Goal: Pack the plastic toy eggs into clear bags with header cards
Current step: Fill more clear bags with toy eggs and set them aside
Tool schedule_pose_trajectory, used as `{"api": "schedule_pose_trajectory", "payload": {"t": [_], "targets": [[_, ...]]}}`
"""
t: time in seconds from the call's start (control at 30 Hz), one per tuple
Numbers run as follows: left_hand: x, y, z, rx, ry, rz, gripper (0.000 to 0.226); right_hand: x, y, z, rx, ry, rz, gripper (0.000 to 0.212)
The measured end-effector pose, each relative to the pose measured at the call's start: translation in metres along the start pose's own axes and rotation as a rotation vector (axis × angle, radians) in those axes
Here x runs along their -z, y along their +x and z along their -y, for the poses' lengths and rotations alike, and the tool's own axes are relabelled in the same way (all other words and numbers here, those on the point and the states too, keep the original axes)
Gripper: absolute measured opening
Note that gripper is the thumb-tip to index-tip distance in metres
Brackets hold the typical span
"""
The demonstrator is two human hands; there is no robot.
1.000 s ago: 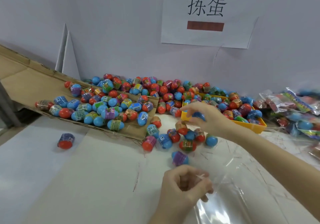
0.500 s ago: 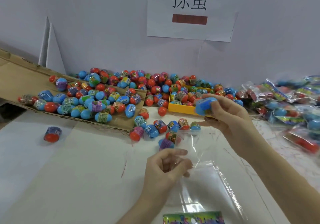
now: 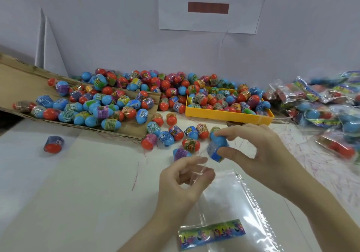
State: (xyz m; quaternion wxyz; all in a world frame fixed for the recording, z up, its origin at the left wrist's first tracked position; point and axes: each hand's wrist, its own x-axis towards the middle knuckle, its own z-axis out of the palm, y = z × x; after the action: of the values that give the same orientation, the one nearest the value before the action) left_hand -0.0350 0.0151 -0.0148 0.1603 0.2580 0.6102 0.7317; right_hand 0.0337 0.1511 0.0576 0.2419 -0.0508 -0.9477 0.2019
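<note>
Hovering at frame centre, a blue egg sits pinched between the right hand's thumb and curled fingers, right at the clear bag's mouth. The left hand pinches that mouth's edge, fingers narrowly curled. The header card lies lower centre on the counter; loose eggs crowd above.

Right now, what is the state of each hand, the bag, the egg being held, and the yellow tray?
left hand: pinches the mouth of the clear bag, holding it open.
right hand: grips a blue egg.
blue egg: held at the bag mouth, not yet inside.
clear bag: lies flat, empty, header card at its near end.
yellow tray: full of eggs.
</note>
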Motion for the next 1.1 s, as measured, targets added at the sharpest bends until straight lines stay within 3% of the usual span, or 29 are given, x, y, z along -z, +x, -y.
{"api": "schedule_pose_trajectory", "payload": {"t": [0.13, 0.27, 0.53, 0.67, 0.87, 1.1], "targets": [[0.000, 0.000, -0.001, 0.031, -0.055, 0.034, 0.029, 0.004, -0.002, 0.003, -0.047, 0.188, 0.011, 0.019], [0.000, -0.001, -0.002, 0.040, -0.053, 0.055, 0.026, 0.003, -0.003, 0.008, -0.087, 0.362, 0.092, 0.027], [-0.002, 0.000, -0.003, 0.066, -0.082, 0.058, 0.022, -0.009, -0.006, 0.007, -0.038, -0.094, -0.069, 0.020], [-0.002, 0.001, -0.003, 0.062, -0.107, 0.058, 0.031, -0.006, -0.006, 0.008, -0.071, 0.104, 0.107, 0.028], [-0.003, -0.001, -0.002, 0.049, -0.078, 0.106, 0.016, -0.002, -0.006, 0.009, -0.076, 0.318, 0.075, 0.021], [-0.003, -0.001, -0.001, 0.099, -0.051, 0.150, 0.020, -0.003, -0.006, 0.007, -0.100, 0.356, 0.114, 0.005]]}}
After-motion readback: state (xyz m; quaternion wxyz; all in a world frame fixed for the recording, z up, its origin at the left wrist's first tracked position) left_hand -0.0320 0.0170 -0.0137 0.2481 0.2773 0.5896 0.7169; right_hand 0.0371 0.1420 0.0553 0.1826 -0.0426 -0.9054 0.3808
